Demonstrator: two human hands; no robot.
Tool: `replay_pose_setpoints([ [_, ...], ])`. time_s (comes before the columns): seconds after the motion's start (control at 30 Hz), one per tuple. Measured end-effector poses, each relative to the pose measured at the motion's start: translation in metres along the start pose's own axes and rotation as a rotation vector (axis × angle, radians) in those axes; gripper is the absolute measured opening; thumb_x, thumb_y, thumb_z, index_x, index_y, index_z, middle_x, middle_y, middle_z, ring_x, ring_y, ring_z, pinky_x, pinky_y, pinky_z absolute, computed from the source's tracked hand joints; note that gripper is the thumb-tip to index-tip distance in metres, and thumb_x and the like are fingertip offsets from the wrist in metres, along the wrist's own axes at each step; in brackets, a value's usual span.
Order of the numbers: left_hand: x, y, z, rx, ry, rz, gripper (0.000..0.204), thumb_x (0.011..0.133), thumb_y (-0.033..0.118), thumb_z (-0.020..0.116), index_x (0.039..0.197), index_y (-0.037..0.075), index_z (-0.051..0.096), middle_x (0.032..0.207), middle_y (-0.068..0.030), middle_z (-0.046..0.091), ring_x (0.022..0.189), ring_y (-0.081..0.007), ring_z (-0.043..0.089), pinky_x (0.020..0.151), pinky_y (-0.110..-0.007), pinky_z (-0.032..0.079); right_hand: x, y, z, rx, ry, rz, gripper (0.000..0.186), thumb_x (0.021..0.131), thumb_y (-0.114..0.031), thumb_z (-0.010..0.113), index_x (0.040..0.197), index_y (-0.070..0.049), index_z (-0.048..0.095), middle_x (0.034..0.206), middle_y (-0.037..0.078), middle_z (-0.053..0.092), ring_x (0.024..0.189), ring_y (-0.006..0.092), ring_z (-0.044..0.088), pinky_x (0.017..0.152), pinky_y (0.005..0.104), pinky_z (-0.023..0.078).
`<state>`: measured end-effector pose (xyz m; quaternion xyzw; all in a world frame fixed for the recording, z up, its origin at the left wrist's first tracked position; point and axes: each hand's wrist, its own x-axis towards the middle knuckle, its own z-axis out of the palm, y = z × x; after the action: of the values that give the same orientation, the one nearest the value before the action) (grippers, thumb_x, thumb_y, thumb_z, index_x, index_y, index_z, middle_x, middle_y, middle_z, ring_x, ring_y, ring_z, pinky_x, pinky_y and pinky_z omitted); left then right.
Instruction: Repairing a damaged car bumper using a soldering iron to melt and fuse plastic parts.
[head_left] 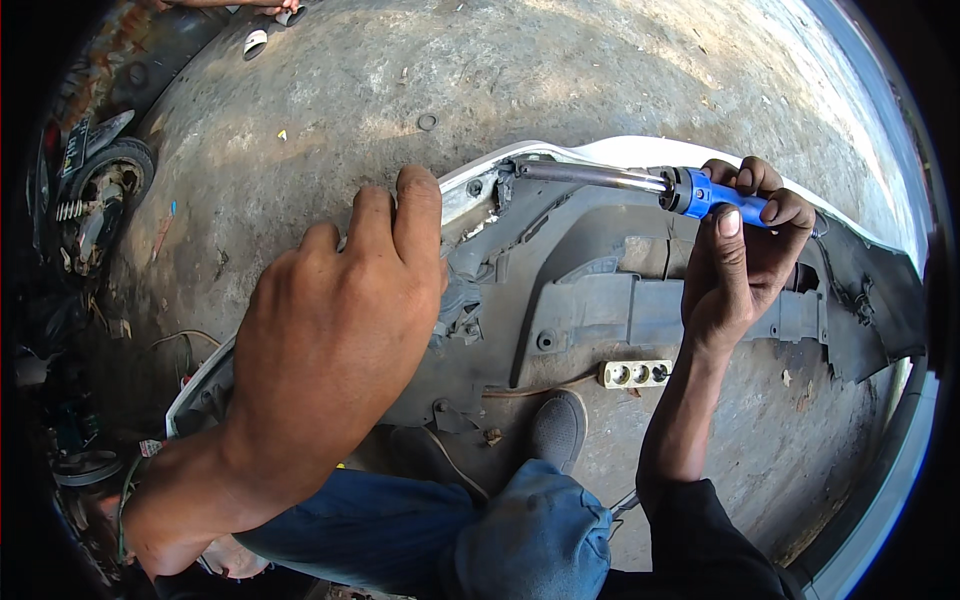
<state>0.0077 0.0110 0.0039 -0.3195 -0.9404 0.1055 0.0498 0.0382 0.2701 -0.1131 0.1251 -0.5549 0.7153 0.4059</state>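
My right hand point(745, 235) is closed round the blue handle of a soldering iron point(700, 192). Its metal barrel points left, with the end over the torn, frayed part of a car bumper point(520, 205). The bumper has a white outer edge and a dark grey inside. My left hand point(345, 300) bends over the bumper's white rim, left of the iron's end. Its fingers curl down and seem to grip that rim; fingertips and most of the thumb are hidden.
A white power strip point(636, 374) lies on the concrete floor with a plug in it, near my shoe point(558, 430). Thin cables run close by. A motorcycle wheel point(105, 195) stands at the left. Another person's hand point(280, 7) shows at the top edge.
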Motion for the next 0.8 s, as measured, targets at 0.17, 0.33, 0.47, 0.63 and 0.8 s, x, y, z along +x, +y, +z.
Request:
replay_pose_setpoints([
  [0.17, 0.0000, 0.0006, -0.0010, 0.022, -0.003, -0.003, 0.054, 0.081, 0.013, 0.077, 0.127, -0.002, 0.055, 0.104, -0.0183, 0.068, 0.086, -0.0322, 0.071, 0.073, -0.039, 0.059, 0.0014, -0.0029, 0.0013, -0.002, 0.012, 0.004, 0.038, 0.088, 0.004, 0.069, 0.110, -0.010, 0.042, 0.115, 0.015, 0.049, 0.111, 0.0292, 0.053, 0.100, 0.0483, 0.043],
  [0.33, -0.0001, 0.0003, -0.0007, -0.002, 0.007, 0.004, 0.054, 0.081, 0.013, 0.077, 0.128, -0.002, 0.055, 0.105, -0.0184, 0.068, 0.086, -0.0320, 0.071, 0.073, -0.039, 0.059, 0.0007, -0.0025, 0.0003, -0.006, -0.004, 0.004, 0.038, 0.088, 0.005, 0.069, 0.110, -0.010, 0.043, 0.114, 0.015, 0.049, 0.110, 0.0291, 0.053, 0.099, 0.0483, 0.044],
  [0.47, -0.0002, -0.0001, -0.0006, 0.006, -0.004, -0.005, 0.054, 0.081, 0.013, 0.077, 0.128, -0.002, 0.055, 0.105, -0.0184, 0.068, 0.086, -0.0320, 0.071, 0.073, -0.039, 0.059, -0.0012, -0.0006, 0.0040, 0.010, 0.025, 0.006, 0.038, 0.088, 0.005, 0.070, 0.110, -0.010, 0.043, 0.114, 0.015, 0.049, 0.110, 0.0283, 0.053, 0.100, 0.0488, 0.044],
  [0.63, -0.0007, -0.0008, -0.0001, -0.001, 0.002, -0.005, 0.053, 0.082, 0.013, 0.077, 0.127, -0.001, 0.055, 0.105, -0.0184, 0.068, 0.086, -0.0321, 0.071, 0.073, -0.040, 0.059, -0.0012, 0.0006, 0.0042, 0.000, 0.017, -0.005, 0.039, 0.087, 0.004, 0.070, 0.110, -0.010, 0.043, 0.114, 0.015, 0.049, 0.110, 0.0286, 0.053, 0.100, 0.0491, 0.044],
  [0.8, 0.0002, 0.0001, -0.0016, 0.001, 0.003, -0.001, 0.052, 0.082, 0.013, 0.076, 0.127, -0.002, 0.055, 0.105, -0.0186, 0.068, 0.086, -0.0328, 0.071, 0.073, -0.040, 0.059, 0.0005, -0.0003, 0.0047, 0.016, 0.037, 0.003, 0.040, 0.086, 0.005, 0.070, 0.110, -0.010, 0.042, 0.114, 0.014, 0.048, 0.109, 0.0291, 0.053, 0.100, 0.0492, 0.043],
])
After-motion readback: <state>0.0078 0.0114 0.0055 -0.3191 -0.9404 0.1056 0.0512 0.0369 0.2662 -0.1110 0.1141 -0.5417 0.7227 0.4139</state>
